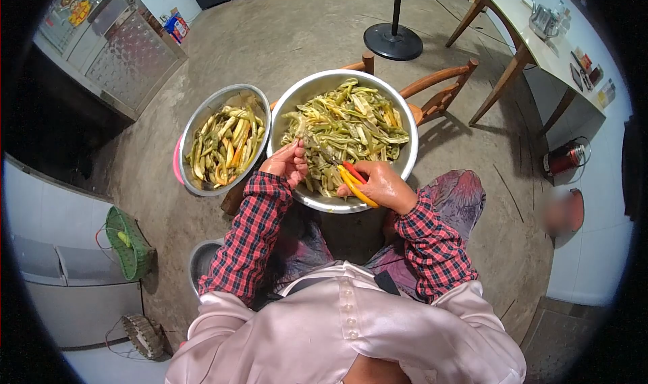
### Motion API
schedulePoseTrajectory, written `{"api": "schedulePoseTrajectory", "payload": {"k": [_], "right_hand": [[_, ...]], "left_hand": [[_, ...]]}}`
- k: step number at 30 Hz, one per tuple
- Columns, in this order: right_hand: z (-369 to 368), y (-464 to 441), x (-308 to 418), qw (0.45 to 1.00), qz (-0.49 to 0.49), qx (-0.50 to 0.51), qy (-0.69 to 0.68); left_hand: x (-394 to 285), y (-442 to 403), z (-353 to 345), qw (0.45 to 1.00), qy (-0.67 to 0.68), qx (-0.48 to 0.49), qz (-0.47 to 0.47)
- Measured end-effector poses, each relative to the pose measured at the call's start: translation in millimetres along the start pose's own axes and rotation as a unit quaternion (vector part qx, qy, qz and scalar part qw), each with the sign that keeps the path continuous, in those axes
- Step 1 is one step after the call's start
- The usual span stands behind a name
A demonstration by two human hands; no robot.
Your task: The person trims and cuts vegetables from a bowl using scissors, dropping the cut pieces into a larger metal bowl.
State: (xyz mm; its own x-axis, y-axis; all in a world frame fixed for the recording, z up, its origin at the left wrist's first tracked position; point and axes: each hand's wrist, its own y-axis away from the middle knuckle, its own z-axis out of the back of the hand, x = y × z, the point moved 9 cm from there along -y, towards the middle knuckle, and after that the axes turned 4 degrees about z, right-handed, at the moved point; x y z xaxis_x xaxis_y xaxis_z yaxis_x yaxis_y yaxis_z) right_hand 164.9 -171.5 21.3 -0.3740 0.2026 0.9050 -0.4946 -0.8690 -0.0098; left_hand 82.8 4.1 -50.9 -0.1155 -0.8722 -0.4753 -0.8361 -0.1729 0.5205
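Observation:
Over the left rim of a large metal basin (pixel 412 144), my left hand (pixel 289 162) pinches a pale green pepper piece (pixel 297 124). My right hand (pixel 381 187) is wrapped round scissors (pixel 354 176) with red and yellow handles, above the basin's lower part. The scissor blades point up and left toward the peppers, near my left hand. Many sliced green and yellowish peppers (pixel 358 124) fill the basin. To its left, a smaller metal bowl (pixel 196 124) holds longer pepper pieces (pixel 229 141), some of them orange.
Wooden chairs (pixel 439 94) stand behind the basin. Farther back are a black round stand base (pixel 393 42) and a table (pixel 503 6) with items on it. At the left are a green basket (pixel 128 243) and a pink rim (pixel 177 160) under the smaller bowl. A grey bowl (pixel 197 262) sits low left.

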Motion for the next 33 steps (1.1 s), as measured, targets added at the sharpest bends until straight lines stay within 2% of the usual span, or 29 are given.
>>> {"api": "schedulePoseTrajectory", "payload": {"k": [9, 15, 21, 33], "right_hand": [[9.6, -0.7, 3.9, 0.992, 0.06, -0.091, 0.069], [10.8, 1.2, 3.5, 0.971, 0.091, -0.128, 0.18], [11.6, 2.6, 5.2, 0.963, 0.114, -0.165, 0.181], [12.3, 2.7, 7.8, 0.966, 0.104, -0.157, 0.175]], "left_hand": [[-0.6, -0.2, -2.5, 1.0, -0.009, 0.001, -0.001], [0.8, -5.0, 4.5, 1.0, 0.003, -0.028, 0.012], [-3.4, -5.5, 6.9, 0.998, 0.021, -0.052, -0.019], [-4.1, -4.2, 1.9, 0.999, 0.01, -0.036, -0.02]]}}
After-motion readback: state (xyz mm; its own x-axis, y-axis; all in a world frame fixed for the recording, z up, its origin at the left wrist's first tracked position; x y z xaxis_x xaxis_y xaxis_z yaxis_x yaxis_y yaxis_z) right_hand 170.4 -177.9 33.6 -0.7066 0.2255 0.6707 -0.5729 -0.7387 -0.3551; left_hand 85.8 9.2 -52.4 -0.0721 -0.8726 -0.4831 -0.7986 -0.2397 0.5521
